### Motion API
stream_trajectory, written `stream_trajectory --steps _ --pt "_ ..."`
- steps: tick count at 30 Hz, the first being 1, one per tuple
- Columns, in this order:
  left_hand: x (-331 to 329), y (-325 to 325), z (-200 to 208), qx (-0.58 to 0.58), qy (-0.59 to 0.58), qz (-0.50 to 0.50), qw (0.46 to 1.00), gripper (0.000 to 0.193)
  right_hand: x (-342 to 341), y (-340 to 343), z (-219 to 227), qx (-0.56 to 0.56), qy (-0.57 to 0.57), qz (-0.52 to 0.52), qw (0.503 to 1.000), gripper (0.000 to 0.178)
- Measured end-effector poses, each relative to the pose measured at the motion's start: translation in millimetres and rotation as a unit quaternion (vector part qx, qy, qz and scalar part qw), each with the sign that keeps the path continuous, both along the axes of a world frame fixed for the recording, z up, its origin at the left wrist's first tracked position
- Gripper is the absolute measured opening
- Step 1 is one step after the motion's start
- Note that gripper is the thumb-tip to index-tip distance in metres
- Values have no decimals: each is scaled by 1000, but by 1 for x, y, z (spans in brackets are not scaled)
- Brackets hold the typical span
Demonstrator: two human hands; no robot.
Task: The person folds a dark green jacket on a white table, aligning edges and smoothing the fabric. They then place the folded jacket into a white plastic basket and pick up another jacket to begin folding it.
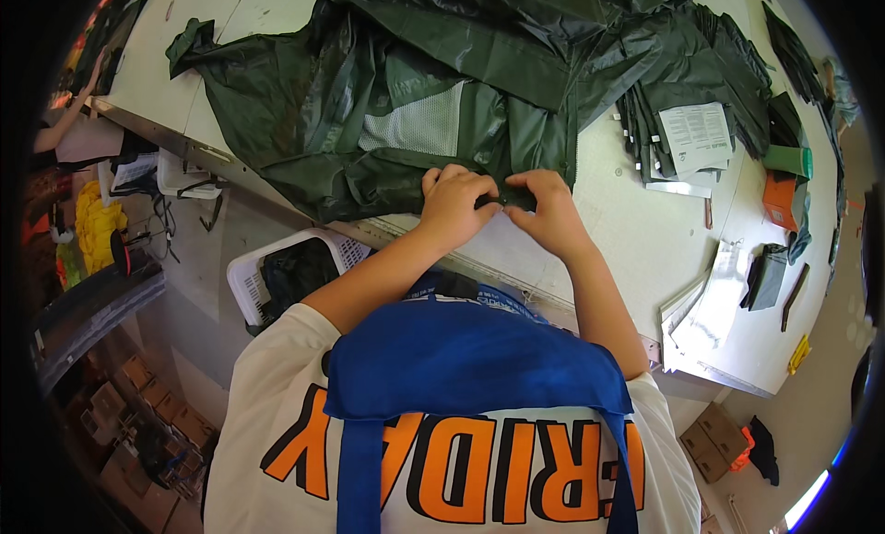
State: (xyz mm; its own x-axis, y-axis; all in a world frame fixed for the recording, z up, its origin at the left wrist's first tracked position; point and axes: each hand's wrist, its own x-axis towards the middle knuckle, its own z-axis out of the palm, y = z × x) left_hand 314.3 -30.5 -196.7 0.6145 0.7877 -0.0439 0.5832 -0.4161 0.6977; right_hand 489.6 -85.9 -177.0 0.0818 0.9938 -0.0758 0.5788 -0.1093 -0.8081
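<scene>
A dark green, shiny waterproof jacket is spread over the white table, with a pale mesh lining patch showing. At its near edge, close to the table's front, my left hand is closed, thumb and fingers pinching the green fabric. Just to the right, my right hand pinches the same edge, its thumb tip almost meeting the left thumb. The small piece of fabric between the fingertips is mostly hidden. A zipper line runs up the jacket to the right of my right hand.
Folded dark green pieces with a printed label sheet lie right on the table. Farther right are an orange-and-green box and white papers. A white basket holding dark cloth stands below the front edge. Another person's arm shows far left.
</scene>
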Motion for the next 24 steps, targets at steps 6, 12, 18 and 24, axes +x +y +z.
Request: stream_trajectory --steps 6,12,18,24 --pt "1 2 4 -79 -33 39 996 20 -7 -10 -7 39 -87 -2 995 13" --pt "0 -1 11 -24 -31 38 999 20 -13 -14 -8 81 -100 -24 991 12" --pt "7 -7 36 11 -29 59 998 12 -15 -13 4 126 -130 -25 983 11" --pt "-1 -9 27 -4 -39 33 999 16 -17 -14 7 180 -133 -4 975 12"
